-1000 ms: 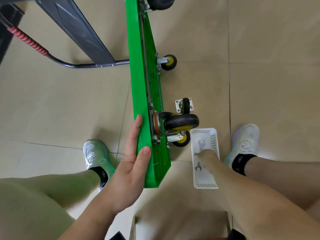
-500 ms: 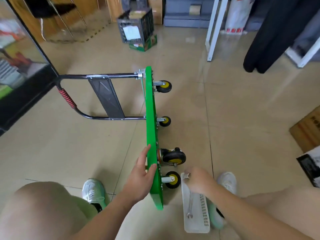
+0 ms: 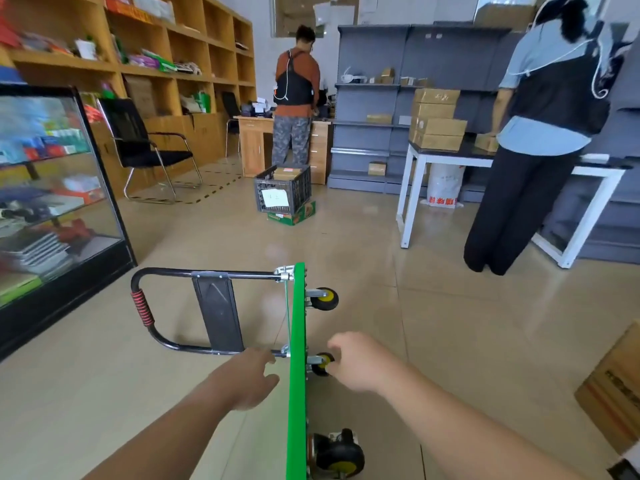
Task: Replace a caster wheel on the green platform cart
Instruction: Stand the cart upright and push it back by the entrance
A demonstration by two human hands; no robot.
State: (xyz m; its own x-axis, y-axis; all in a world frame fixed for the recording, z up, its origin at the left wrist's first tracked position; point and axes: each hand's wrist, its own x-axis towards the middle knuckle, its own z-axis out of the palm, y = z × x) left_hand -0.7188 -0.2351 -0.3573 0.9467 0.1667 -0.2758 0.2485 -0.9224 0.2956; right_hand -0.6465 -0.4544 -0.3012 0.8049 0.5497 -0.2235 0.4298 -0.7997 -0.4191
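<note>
Fingers (image 3: 333, 348) of the right hand (image 3: 358, 363) curl against the small yellow-hubbed caster (image 3: 321, 365); I cannot tell whether they pinch it or some tool. The left hand (image 3: 249, 379) is relaxed and holds nothing, just beside the deck. The green platform cart (image 3: 298, 341) stands on its long edge on the floor, 3 casters showing. It is probably stiff, heavy and tippy, so steady it by the deck rim or the handle (image 3: 141, 306), not a swivelling wheel.

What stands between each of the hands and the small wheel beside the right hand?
The green platform, standing on edge, separates the left hand from the wheel. Nothing visible lies between the right hand and the wheel.
</note>
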